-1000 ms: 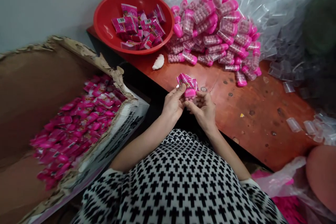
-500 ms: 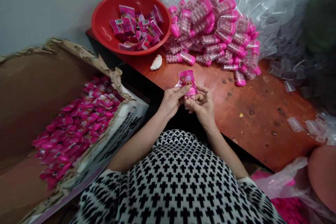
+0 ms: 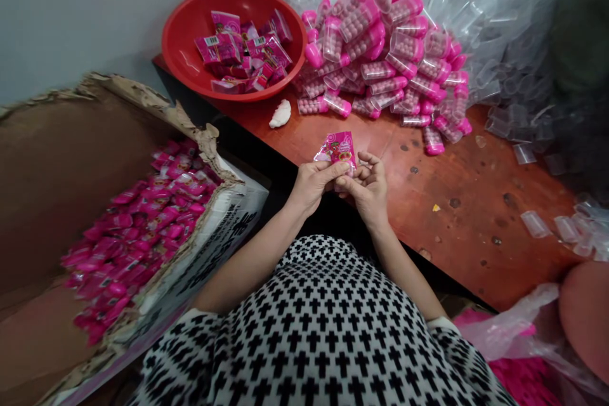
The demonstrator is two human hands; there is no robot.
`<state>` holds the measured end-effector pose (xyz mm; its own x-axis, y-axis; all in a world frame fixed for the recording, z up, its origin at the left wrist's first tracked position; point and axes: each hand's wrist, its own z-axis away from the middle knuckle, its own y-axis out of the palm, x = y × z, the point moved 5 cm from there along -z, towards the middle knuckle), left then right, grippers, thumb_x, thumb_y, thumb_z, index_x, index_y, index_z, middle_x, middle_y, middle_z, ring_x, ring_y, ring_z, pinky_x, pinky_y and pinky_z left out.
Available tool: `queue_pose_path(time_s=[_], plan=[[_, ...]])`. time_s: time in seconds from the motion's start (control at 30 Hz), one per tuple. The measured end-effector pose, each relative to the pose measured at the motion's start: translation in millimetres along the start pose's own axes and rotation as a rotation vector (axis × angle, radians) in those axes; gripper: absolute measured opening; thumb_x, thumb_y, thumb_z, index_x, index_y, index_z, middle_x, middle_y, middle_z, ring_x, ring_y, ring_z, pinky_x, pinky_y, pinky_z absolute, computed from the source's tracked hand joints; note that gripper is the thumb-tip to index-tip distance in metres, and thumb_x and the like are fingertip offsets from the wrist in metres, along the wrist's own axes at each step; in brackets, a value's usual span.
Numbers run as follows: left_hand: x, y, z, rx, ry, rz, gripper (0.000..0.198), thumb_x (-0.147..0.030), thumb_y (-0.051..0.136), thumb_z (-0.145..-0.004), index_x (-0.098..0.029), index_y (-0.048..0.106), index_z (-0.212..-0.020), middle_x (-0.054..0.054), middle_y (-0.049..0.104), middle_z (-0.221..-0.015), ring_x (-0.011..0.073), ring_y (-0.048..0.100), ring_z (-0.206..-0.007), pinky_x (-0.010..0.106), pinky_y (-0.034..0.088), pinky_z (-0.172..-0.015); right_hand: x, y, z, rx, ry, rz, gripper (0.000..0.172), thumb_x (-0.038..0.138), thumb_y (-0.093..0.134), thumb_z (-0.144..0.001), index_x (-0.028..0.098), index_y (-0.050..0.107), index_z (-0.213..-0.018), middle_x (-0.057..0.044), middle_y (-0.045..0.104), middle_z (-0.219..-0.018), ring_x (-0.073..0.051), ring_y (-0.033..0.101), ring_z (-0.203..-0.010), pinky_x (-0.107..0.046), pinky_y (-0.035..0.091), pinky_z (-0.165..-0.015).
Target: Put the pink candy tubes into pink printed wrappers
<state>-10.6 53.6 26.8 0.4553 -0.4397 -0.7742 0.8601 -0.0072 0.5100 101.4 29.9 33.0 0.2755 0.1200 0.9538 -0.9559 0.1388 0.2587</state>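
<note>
My left hand [image 3: 311,185] and my right hand [image 3: 368,187] meet over the near edge of the red-brown table [image 3: 457,203]. Both pinch a small pink printed sleeve [image 3: 339,148] that stands up above my fingertips. The tube it covers is hidden inside my fingers. A heap of clear tubes with pink caps and pink balls [image 3: 387,63] lies at the back of the table. A red bowl [image 3: 190,57] to its left holds loose pink sleeves [image 3: 242,51].
A torn cardboard box [image 3: 71,158] at my left holds several wrapped pink tubes [image 3: 137,228]. Empty clear tubes [image 3: 561,228] and plastic bags lie at the right. A white lump [image 3: 280,113] sits near the bowl. Pink-filled plastic lies at the lower right.
The pink sleeve has straightened from crumpled to flat and slid down over the tube, whose pink cap no longer shows. Both hands stayed together at the table edge.
</note>
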Motion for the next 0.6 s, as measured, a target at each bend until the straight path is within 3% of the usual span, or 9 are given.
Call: queue_pose_path(time_s=[0.1, 0.17, 0.4, 0.5, 0.6], plan=[[-7.5, -4.7, -0.5, -0.054, 0.022, 0.074, 0.028, -0.035, 0.083, -0.06, -0.01, 0.069, -0.062, 0.004, 0.066, -0.063, 0.0101, 0.059, -0.055, 0.023, 0.048, -0.055, -1.1, 2.3, 4.0, 0.061, 0.016, -0.049, 0.058, 0.026, 0.085, -0.061, 0.026, 0.047, -0.105, 0.007, 0.067, -0.08, -0.01, 0.069, -0.071, -0.024, 0.059, -0.071], [-9.1, -5.5, 0.5, -0.06, 0.028, 0.116, 0.028, -0.034, 0.083, -0.06, -0.01, 0.069, -0.062, 0.004, 0.066, -0.064, 0.0098, 0.06, -0.056, 0.022, 0.049, -0.056, -2.2, 2.6, 6.3, 0.079, 0.021, -0.054, 0.054, 0.027, 0.084, -0.062, 0.026, 0.049, -0.103, 0.005, 0.069, -0.088, -0.011, 0.07, -0.079, -0.027, 0.059, -0.078], [-0.6, -2.6, 17.6, -0.03, 0.012, 0.139, 0.029, -0.033, 0.084, -0.059, -0.009, 0.071, -0.069, 0.005, 0.07, -0.069, 0.011, 0.062, -0.059, 0.023, 0.051, -0.059, 0.1, 10.6, 0.1, 0.03, 0.015, -0.032, 0.048, 0.034, 0.083, -0.063, 0.025, 0.049, -0.095, 0.01, 0.063, -0.065, -0.008, 0.063, -0.054, -0.022, 0.058, -0.056], [-22.8, -21.0, 33.2, -0.16, 0.181, 0.183, 0.031, -0.039, 0.081, -0.064, -0.013, 0.069, -0.074, 0.006, 0.074, -0.082, 0.0173, 0.069, -0.077, 0.029, 0.056, -0.074, 5.6, 16.8, -1.4, 0.075, 0.015, -0.043, 0.047, 0.033, 0.084, -0.062, 0.024, 0.051, -0.094, 0.007, 0.069, -0.07, -0.01, 0.066, -0.057, -0.022, 0.058, -0.056], [-51.1, -52.4, 50.3, -0.39, 0.452, 0.186, 0.052, -0.067, 0.057, -0.077, -0.02, 0.069, -0.093, 0.007, 0.075, -0.098, 0.0204, 0.07, -0.094, 0.034, 0.055, -0.088, 11.5, 9.4, -3.5, 0.053, -0.036, -0.003, 0.039, 0.034, 0.081, -0.066, 0.022, 0.052, -0.09, 0.006, 0.07, -0.069, -0.01, 0.066, -0.055, -0.021, 0.056, -0.052]])
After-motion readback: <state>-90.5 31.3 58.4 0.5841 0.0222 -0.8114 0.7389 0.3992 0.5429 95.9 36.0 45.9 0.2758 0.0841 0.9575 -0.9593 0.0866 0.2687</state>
